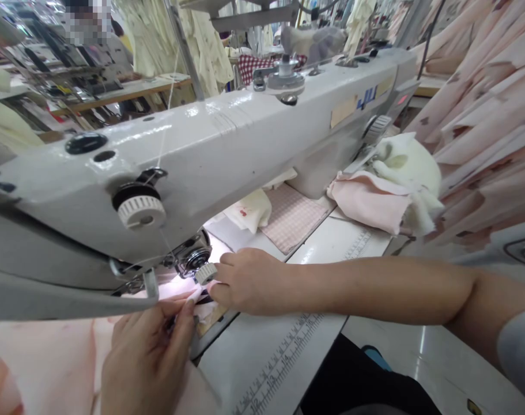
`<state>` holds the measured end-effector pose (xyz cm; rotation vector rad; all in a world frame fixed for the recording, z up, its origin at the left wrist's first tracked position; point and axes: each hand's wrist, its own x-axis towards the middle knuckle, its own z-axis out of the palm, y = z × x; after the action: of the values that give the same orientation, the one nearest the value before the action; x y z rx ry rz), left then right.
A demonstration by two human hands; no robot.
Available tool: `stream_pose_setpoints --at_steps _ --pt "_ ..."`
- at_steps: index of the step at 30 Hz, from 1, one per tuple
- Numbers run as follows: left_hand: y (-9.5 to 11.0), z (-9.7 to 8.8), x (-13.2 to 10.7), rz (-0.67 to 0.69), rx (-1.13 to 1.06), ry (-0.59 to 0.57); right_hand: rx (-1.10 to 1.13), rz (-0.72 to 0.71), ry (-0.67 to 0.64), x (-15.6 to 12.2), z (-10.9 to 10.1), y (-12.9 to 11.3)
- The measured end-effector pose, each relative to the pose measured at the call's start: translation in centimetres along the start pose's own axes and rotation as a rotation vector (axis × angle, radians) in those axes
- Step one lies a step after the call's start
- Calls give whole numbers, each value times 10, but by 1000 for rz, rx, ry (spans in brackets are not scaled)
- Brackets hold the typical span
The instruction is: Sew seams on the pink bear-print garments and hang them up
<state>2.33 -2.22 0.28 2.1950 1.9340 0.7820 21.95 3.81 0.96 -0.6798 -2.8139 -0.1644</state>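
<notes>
A white industrial sewing machine [227,138] fills the middle of the view. Pale pink fabric [50,357] lies under its needle area at the lower left. My left hand [147,360] pinches the fabric's edge just in front of the presser foot. My right hand [249,282] reaches in from the right, fingers closed on the same fabric edge beside the tension dial [205,272]. The needle itself is hidden behind the machine head.
A ruler strip [279,360] is printed on the white table [331,248]. Checked cloth [292,216] and folded pink and cream pieces [374,202] lie behind the machine. Pink garments [491,115] hang at the right. Another person sits at the far left back.
</notes>
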Motion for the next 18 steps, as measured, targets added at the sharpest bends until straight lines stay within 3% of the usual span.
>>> stream_pose_setpoints --at_steps 4,18 --pt "-2 0 0 -27 15 -41 32 44 -77 -1 -5 3" --pt "-2 -1 0 -21 24 -17 61 59 -129 -1 -7 5"
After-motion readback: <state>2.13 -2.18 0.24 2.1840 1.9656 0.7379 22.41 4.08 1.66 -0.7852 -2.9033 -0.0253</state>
